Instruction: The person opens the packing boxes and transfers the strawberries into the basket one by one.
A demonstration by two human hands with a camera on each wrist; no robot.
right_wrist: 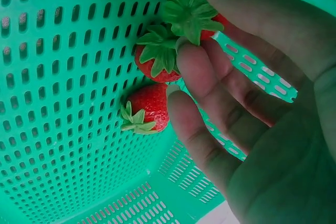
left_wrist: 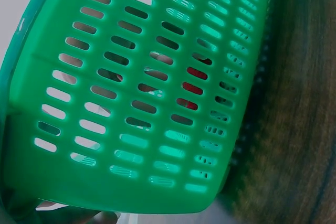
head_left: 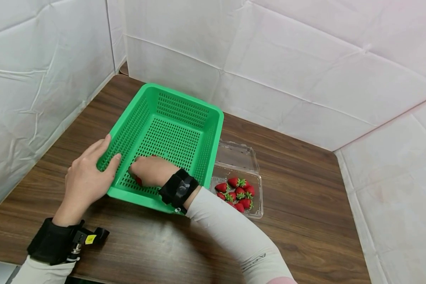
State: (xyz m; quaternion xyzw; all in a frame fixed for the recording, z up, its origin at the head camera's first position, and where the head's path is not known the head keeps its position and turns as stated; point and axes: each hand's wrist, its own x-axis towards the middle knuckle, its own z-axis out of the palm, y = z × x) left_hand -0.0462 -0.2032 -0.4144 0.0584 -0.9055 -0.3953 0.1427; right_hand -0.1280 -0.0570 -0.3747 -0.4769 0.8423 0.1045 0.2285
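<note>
Fingertips first: pinched one strawberry between thumb and half-bent fingers of the right hand, down inside the green basket. Saw two more strawberries just beside, close to the fingers. Gripped the basket's rim with the left hand, with thumb over the inner wall. Farther right, found other berries in an open clear box. Seemed liable to bruise fruit through too hard a squeeze, or scatter neighbours through careless letting-go.

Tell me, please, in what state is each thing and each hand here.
Green basket: upright
Clear box: lid open
Basket strawberries: red, leaves attached
Boxed strawberries: red, lying loose
Left hand: holding basket edge
Right hand: inside basket, fingers curled at strawberries
</note>
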